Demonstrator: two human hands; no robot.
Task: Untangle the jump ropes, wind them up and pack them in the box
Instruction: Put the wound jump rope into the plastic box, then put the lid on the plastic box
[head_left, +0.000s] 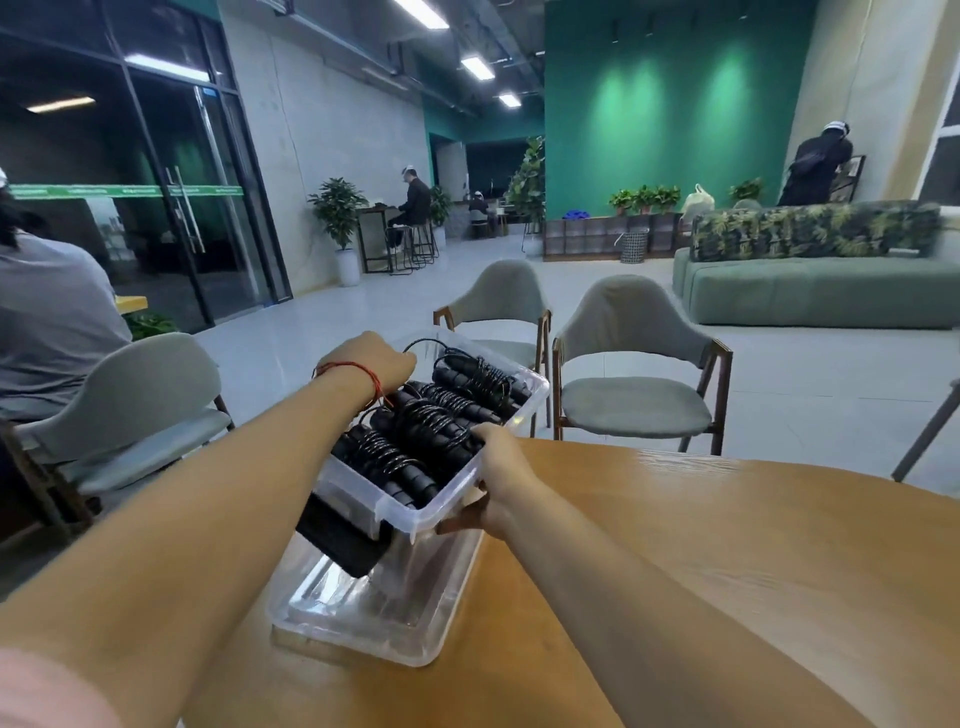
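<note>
The person is holding the clear box over the wooden table. The left hand is gripping the box's far left rim and the right hand its near right rim. Wound black jump ropes are lying inside the box.

Jump ropes lie in the box on the table, with chairs behind it.

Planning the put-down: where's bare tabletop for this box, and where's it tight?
Free: bare table right of the clear lid and right hand, out to the curved far edge; a narrower strip nearer than the lid. Crowded: left edge, where the box of jump ropes hangs over the lid, left hand on its far rim.
</note>
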